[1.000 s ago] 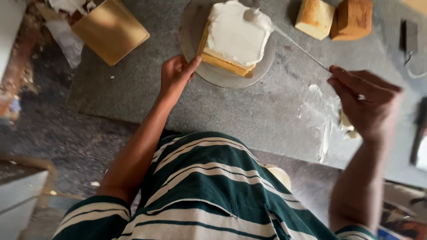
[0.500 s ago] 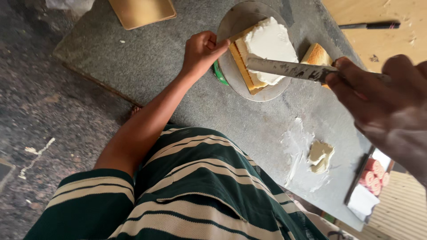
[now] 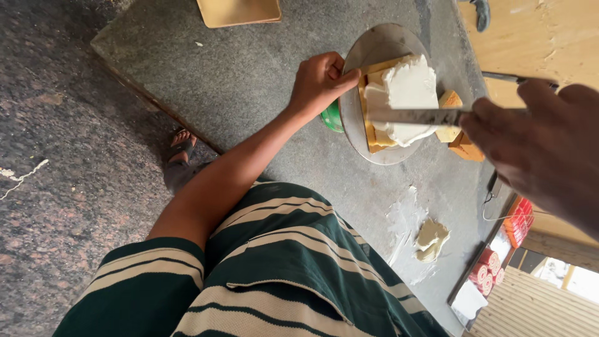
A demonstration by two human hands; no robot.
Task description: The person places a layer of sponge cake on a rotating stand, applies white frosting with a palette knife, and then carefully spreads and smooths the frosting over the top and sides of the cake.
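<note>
A square yellow sponge cake topped with white cream sits on a round grey turntable on a stone counter. My left hand grips the turntable's near rim. My right hand is closed on the handle of a long flat icing knife, whose blade lies across the cream on the cake's side. A green base shows under the turntable.
Cut sponge pieces lie just past the turntable. A gold cake board is at the counter's far end. Cream smears and a lump of cream mark the counter. Red packets sit lower right. A sandalled foot stands on the floor.
The view has swung and tilted. My right hand brought the icing knife from the cake's top down across its side. My left hand closed on the turntable's rim.
</note>
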